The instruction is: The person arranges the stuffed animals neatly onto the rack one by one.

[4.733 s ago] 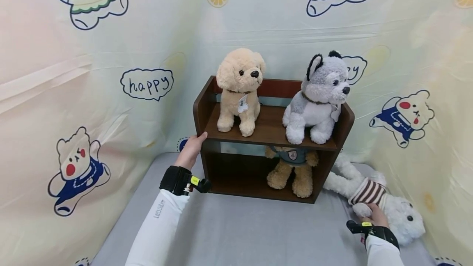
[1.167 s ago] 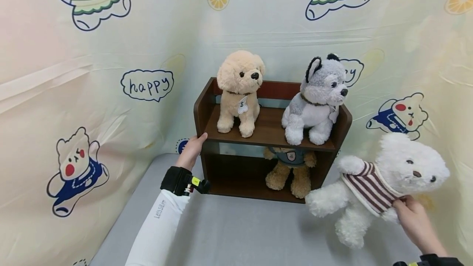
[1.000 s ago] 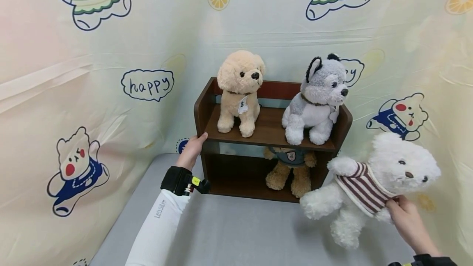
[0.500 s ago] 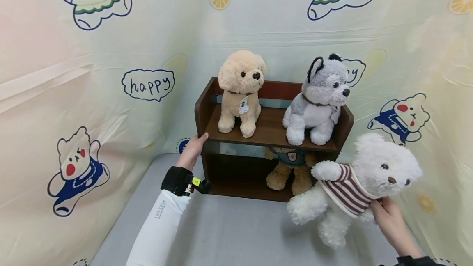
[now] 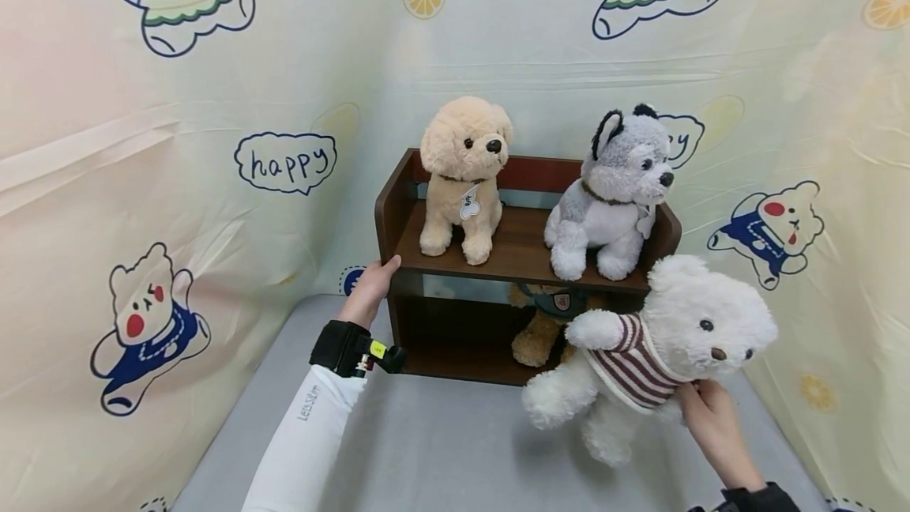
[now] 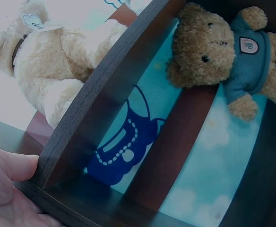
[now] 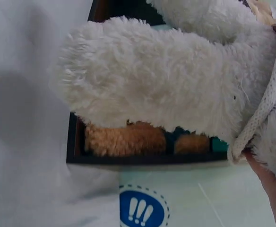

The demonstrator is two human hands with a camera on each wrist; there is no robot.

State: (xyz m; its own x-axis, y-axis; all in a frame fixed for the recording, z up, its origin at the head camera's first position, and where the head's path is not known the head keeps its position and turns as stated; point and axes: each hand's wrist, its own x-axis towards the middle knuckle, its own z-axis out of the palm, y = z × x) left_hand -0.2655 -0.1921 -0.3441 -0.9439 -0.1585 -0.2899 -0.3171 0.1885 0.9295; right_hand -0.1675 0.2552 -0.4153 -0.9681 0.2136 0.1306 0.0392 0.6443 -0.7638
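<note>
A white teddy bear (image 5: pixel 711 322) in a brown-and-cream striped sweater hangs tilted above the grey surface, in front of the shelf's lower right. My right hand (image 5: pixel 714 421) grips it at the side, by the sweater and arm. With my left hand (image 5: pixel 371 288) I hold the left side of the dark brown wooden shelf (image 5: pixel 519 263), thumb against its front edge (image 6: pixel 41 172). In the lower compartment sits a brown teddy bear (image 6: pixel 209 47) in a blue top, partly hidden in the head view by the white bear's arm and leg.
On the shelf's top board sit a cream plush dog (image 5: pixel 464 180) with a white tag, at left, and a grey-and-white plush husky (image 5: pixel 604 204), at right. Grey cloth (image 5: pixel 455 449) lies in front. Printed curtains (image 5: pixel 284 46) enclose the back and sides.
My right hand has lifted the white teddy bear from the surface right of the shelf, then carried it left to the shelf's front. My left hand has stayed on the shelf's side.
</note>
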